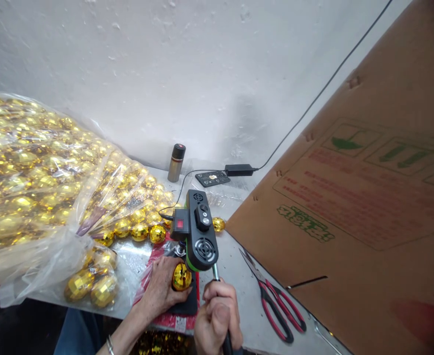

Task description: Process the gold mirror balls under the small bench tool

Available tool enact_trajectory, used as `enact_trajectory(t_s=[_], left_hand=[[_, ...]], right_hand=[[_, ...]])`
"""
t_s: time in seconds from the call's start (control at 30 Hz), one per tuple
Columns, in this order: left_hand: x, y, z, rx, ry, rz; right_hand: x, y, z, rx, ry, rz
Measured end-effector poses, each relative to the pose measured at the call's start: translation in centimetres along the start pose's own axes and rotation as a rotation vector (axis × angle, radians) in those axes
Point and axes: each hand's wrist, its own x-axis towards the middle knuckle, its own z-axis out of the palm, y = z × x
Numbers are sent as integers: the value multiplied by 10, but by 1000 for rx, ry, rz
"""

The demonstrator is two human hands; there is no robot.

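Observation:
My left hand (161,286) is closed around a gold faceted ball (182,277), fingers behind it and thumb in front. The ball sits over a dark mat (189,301) beside a black-and-green device (203,236) with round vents and a knob. Gripped in my right hand (219,315) is a tool with a black handle and a metal shaft (216,272). The shaft's upper end is hidden at the device, so I cannot tell whether they are joined. More gold balls (140,231) lie in a row to the left.
A large clear bag of gold balls (35,172) fills the left. Red-handled scissors (276,301) lie right of my hands, beside a tall cardboard box (350,197). Behind stand a bottle (175,163), a patterned black slab (212,178) and a power adapter (239,170) with its cable.

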Motion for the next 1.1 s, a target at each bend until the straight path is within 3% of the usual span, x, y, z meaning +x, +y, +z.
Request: enact_trajectory(t_s=[0.63, 1.0, 1.1], left_hand=[[1, 1, 3, 2, 45, 4], [2, 4, 1, -58, 7, -25], [1, 3, 0, -73, -12, -35]], right_hand=[[-3, 5, -3, 11, 4, 38], [-25, 24, 1, 7, 48, -23], [-32, 38, -7, -45, -20, -95]])
